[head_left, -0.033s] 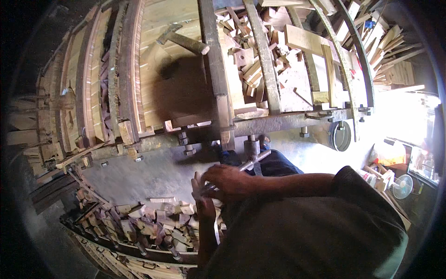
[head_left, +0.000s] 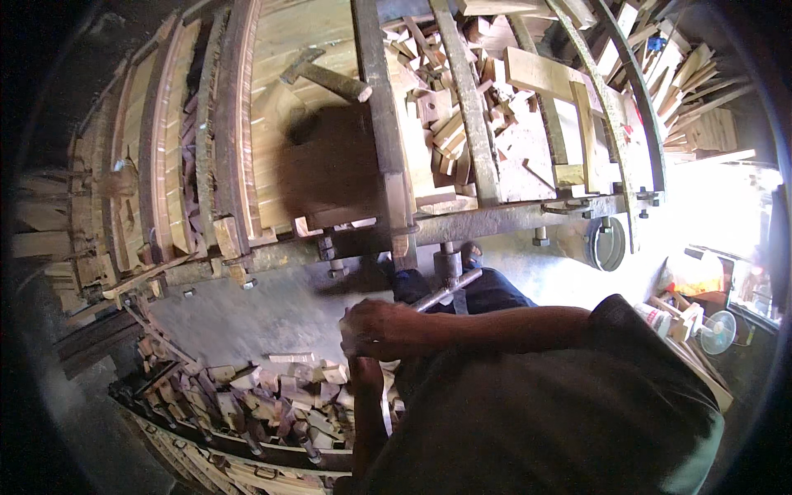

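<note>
A metal bar handle [head_left: 452,289] runs through a socket fitting [head_left: 448,262] below the front beam of the clamping rack, and its near end passes under my right hand [head_left: 384,327]. My right hand looks closed around that end, fingers curled and slightly blurred. Pressed up against it from below is my left hand [head_left: 361,360], with its fingers mostly hidden behind the right one. Beyond the hands, the rack's front beam [head_left: 487,219] crosses the view. Pale wooden boards [head_left: 305,33] lie in the rack between dark crossbars.
On the boards lies a hammer [head_left: 330,79]. Wood offcuts [head_left: 450,132] heap up at the right of the rack, and more offcuts [head_left: 276,392] fill a lower rack at my left. A bucket [head_left: 606,243] and a small fan [head_left: 718,330] stand to the right.
My left hand's fingers were raised and apart beside the bar; now they are drawn in behind my right hand. My right hand has shifted slightly left over them.
</note>
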Tool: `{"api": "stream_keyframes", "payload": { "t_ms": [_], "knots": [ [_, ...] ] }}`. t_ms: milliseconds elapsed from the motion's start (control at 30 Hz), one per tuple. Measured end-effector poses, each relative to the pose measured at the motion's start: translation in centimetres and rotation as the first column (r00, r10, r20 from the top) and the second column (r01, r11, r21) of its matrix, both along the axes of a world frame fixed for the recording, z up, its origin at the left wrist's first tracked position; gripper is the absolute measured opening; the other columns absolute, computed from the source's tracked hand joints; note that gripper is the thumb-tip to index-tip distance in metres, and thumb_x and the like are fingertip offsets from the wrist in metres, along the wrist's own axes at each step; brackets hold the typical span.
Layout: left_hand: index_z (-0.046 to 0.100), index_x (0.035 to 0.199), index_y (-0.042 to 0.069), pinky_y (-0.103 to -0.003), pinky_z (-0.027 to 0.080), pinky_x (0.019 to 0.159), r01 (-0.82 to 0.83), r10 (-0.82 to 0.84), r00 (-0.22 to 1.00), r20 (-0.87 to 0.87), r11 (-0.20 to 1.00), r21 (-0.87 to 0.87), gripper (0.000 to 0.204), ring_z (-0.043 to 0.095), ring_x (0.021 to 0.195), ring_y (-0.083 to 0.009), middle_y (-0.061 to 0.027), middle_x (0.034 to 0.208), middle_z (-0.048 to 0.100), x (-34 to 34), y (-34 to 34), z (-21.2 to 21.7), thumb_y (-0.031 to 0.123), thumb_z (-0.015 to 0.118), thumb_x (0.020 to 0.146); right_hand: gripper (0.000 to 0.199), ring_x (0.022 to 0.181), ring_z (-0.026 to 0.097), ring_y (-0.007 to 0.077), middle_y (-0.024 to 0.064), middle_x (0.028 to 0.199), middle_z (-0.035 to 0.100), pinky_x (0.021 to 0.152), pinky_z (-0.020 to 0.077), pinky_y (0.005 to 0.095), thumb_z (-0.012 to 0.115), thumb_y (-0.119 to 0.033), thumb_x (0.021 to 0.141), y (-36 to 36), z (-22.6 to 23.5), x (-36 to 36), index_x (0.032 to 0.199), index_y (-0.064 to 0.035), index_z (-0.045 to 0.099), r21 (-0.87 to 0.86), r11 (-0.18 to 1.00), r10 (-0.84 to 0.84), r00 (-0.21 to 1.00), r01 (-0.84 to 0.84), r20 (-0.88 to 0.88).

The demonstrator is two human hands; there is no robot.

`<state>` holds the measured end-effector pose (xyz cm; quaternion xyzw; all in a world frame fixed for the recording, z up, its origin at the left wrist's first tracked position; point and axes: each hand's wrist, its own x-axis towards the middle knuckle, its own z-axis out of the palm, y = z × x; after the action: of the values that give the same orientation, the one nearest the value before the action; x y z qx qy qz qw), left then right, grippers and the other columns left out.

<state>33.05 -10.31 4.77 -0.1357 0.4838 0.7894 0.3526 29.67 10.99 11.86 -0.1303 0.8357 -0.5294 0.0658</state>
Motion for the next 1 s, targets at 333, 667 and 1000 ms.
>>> {"api": "stream_keyframes", "payload": {
  "t_ms": [333, 667, 1000],
  "knots": [
    [0.059, 0.107, 0.001, -0.044, 0.049, 0.094, -0.207, 0.192, 0.907, -0.374, 0.978, 0.002, 0.038, 0.060, 0.099, -0.0286, -0.0133, 0.107, 0.062, -0.9, 5.5, 3.9, 0.033, 0.044, 0.094, 0.047, 0.086, 0.066, 0.0392, 0.0227, 0.088, 0.069, 0.076, 0.0500, 0.0491, 0.049, -0.044, 0.090, -4.3, -1.8, -1.4, 0.090, -0.0015, 0.070, -0.266, 0.928, 0.366, 0.759, -0.259, 0.539],
    [0.057, 0.105, 0.003, -0.045, 0.048, 0.091, -0.364, 0.357, 0.903, -0.240, 0.931, 0.015, 0.041, 0.059, 0.100, -0.0325, -0.0157, 0.103, 0.060, 9.9, 15.7, 10.8, 0.036, 0.033, 0.098, 0.041, 0.079, 0.065, 0.0400, 0.0219, 0.085, 0.067, 0.074, 0.0498, 0.0503, 0.055, -0.037, 0.087, 4.8, 2.3, 11.7, 0.087, 0.0015, 0.069, -0.311, 0.950, -0.021, 0.996, -0.008, -0.090],
    [0.059, 0.115, 0.000, -0.045, 0.039, 0.106, -0.013, 0.002, 0.978, -0.210, 0.999, -0.047, 0.049, 0.054, 0.118, -0.0337, -0.0210, 0.126, 0.058, 14.2, 20.8, 14.7, 0.039, 0.034, 0.100, 0.029, 0.078, 0.062, 0.0360, 0.0188, 0.085, 0.062, 0.075, 0.0476, 0.0463, 0.066, -0.030, 0.086, 12.0, 4.1, 19.6, 0.082, -0.0009, 0.064, -0.417, 0.908, -0.104, 0.987, 0.045, -0.119]
  ]
}}
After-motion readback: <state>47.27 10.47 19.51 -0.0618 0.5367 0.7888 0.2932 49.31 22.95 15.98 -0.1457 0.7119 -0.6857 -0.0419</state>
